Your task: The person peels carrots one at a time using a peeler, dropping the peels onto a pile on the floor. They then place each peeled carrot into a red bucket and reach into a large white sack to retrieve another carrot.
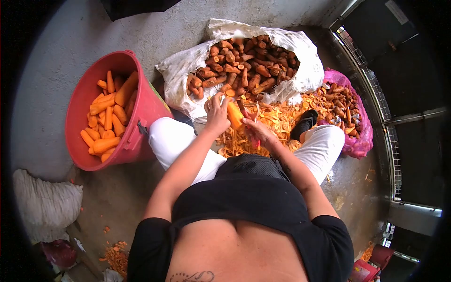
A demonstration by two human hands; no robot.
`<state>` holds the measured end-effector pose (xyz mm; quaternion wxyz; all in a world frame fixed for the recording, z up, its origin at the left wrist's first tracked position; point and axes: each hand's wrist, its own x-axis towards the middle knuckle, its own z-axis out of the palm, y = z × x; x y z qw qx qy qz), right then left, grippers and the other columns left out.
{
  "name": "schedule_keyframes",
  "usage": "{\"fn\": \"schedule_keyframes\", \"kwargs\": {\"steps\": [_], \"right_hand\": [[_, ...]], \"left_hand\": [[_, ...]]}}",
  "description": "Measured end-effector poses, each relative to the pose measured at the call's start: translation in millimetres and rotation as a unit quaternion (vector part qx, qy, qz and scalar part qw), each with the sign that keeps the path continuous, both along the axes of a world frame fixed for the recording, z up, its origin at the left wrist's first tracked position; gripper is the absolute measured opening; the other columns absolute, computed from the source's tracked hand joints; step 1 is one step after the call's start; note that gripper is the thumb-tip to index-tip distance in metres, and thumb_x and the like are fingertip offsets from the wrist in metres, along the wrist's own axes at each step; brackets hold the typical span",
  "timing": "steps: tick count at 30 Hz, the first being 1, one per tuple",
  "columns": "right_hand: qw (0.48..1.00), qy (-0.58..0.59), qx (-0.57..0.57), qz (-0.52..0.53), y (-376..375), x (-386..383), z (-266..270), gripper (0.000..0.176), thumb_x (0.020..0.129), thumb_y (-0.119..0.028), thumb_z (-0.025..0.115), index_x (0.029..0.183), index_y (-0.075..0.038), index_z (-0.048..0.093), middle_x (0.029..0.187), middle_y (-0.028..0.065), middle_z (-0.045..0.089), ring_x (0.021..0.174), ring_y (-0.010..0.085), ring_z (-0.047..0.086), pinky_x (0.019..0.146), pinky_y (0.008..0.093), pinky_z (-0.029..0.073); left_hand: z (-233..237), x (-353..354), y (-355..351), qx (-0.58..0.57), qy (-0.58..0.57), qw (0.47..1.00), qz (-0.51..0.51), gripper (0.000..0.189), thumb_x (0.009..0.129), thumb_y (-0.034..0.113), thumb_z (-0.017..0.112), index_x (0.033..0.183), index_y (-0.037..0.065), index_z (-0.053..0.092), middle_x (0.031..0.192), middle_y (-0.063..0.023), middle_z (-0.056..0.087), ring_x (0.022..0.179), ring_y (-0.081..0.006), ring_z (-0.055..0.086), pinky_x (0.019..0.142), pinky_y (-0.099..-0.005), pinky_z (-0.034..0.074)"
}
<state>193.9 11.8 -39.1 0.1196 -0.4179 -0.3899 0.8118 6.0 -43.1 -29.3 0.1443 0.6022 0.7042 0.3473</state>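
My left hand [217,114] is closed around the upper end of a peeled orange carrot [234,115], held tilted above my lap. Close against the carrot's right side, my right hand [260,131] grips a red-handled tool [254,141]; its working end is too small to make out. Beneath both hands lies a heap of orange peelings [277,120] between my legs. Just beyond them, a torn white sack [181,87] lies open, full of unpeeled, soil-stained carrots [256,61].
A red bucket [75,127] holding peeled carrots [104,143] stands left of my knee. On the right, a pink mesh sack [364,134] contains brownish carrot pieces. A white sack [46,202] slumps at the lower left. A metal gate [394,122] borders the right side.
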Motion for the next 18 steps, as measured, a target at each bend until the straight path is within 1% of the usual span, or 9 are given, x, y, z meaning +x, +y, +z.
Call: {"fn": "schedule_keyframes", "kwargs": {"steps": [3, 5, 7, 8, 11, 14, 16, 17, 18], "right_hand": [[1.000, -0.006, -0.007, -0.024, 1.5, -2.0, -10.4, 0.046, 0.079, -0.039, 0.072, 0.111, -0.012, 0.052, 0.064, -0.0045, 0.046, 0.052, 0.0061, 0.042, 0.047, 0.0208, 0.033], [0.997, 0.023, 0.043, -0.060, -7.0, -8.7, 12.2, 0.038, 0.082, -0.037, 0.069, 0.107, -0.012, 0.054, 0.064, -0.0054, 0.044, 0.052, 0.0064, 0.042, 0.047, 0.0211, 0.035], [0.994, 0.040, 0.080, -0.063, -7.1, -9.5, 14.9, 0.038, 0.082, -0.036, 0.068, 0.106, -0.009, 0.057, 0.064, -0.0046, 0.046, 0.052, 0.0069, 0.044, 0.047, 0.0218, 0.036], [0.994, 0.044, 0.093, -0.049, -1.1, -8.1, 6.2, 0.041, 0.081, -0.036, 0.070, 0.107, -0.007, 0.058, 0.064, -0.0035, 0.048, 0.053, 0.0072, 0.045, 0.047, 0.0223, 0.036], [0.988, -0.006, 0.153, 0.002, 3.9, -9.7, 3.3, 0.040, 0.082, -0.035, 0.070, 0.105, -0.004, 0.061, 0.067, -0.0020, 0.053, 0.055, 0.0077, 0.047, 0.049, 0.0222, 0.036], [0.959, -0.016, 0.281, -0.021, -4.8, -16.9, 7.9, 0.037, 0.083, -0.032, 0.070, 0.104, -0.003, 0.061, 0.071, -0.0018, 0.056, 0.055, 0.0077, 0.048, 0.050, 0.0226, 0.038], [0.942, -0.134, 0.303, -0.045, -4.3, -11.5, 18.3, 0.035, 0.084, -0.029, 0.069, 0.105, -0.003, 0.062, 0.078, 0.0009, 0.061, 0.060, 0.0113, 0.054, 0.056, 0.0296, 0.045], [0.939, -0.164, 0.294, -0.066, 1.9, -4.7, 11.8, 0.038, 0.085, -0.033, 0.068, 0.106, -0.003, 0.062, 0.076, 0.0024, 0.062, 0.060, 0.0116, 0.055, 0.055, 0.0287, 0.044], [0.935, -0.192, 0.285, -0.087, 9.7, 3.0, -1.3, 0.041, 0.085, -0.037, 0.066, 0.108, -0.004, 0.062, 0.075, 0.0039, 0.063, 0.059, 0.0118, 0.055, 0.053, 0.0278, 0.044]], "left_hand": [[-3.4, 6.8, 1.2, -0.041, -0.072, 0.996, 0.026, 0.067, 0.066, -0.003, 0.063, 0.127, 0.018, 0.043, 0.133, -0.0199, 0.032, 0.127, -0.0400, 0.035, 0.102, -0.0447, 0.035], [-25.1, 8.8, 6.9, -0.054, -0.300, 0.952, 0.017, 0.051, 0.083, 0.007, 0.054, 0.130, 0.014, 0.037, 0.131, -0.0193, 0.038, 0.121, -0.0353, 0.044, 0.097, -0.0399, 0.042], [-24.1, 12.1, 12.8, -0.122, -0.552, 0.823, 0.043, 0.041, 0.092, 0.016, 0.047, 0.132, 0.012, 0.035, 0.129, -0.0168, 0.044, 0.118, -0.0309, 0.049, 0.095, -0.0384, 0.045], [-24.8, 22.6, 11.5, -0.082, -0.636, 0.763, 0.074, 0.043, 0.099, 0.038, 0.035, 0.133, 0.013, 0.037, 0.122, -0.0110, 0.054, 0.108, -0.0257, 0.056, 0.090, -0.0400, 0.048], [1.9, 26.3, 3.5, -0.124, -0.793, 0.596, -0.010, 0.054, 0.096, 0.053, 0.033, 0.131, 0.013, 0.042, 0.117, -0.0085, 0.057, 0.103, -0.0242, 0.059, 0.086, -0.0418, 0.051], [-20.9, 22.1, 9.6, -0.101, -0.791, 0.603, 0.025, 0.056, 0.094, 0.060, 0.033, 0.121, 0.014, 0.049, 0.107, -0.0080, 0.060, 0.096, -0.0223, 0.061, 0.079, -0.0418, 0.053], [-22.5, 17.1, 10.6, -0.107, -0.759, 0.639, 0.058, 0.057, 0.092, 0.062, 0.031, 0.113, 0.014, 0.054, 0.099, -0.0066, 0.062, 0.085, -0.0187, 0.063, 0.073, -0.0355, 0.055], [-40.5, 6.0, 14.6, -0.109, -0.765, 0.634, 0.018, 0.057, 0.092, 0.063, 0.033, 0.110, 0.012, 0.052, 0.091, -0.0106, 0.063, 0.078, -0.0197, 0.064, 0.063, -0.0342, 0.056], [-36.6, 3.9, 15.0, -0.105, -0.756, 0.644, 0.053, 0.059, 0.092, 0.063, 0.033, 0.111, 0.010, 0.051, 0.089, -0.0117, 0.062, 0.076, -0.0203, 0.063, 0.061, -0.0347, 0.056]]}}
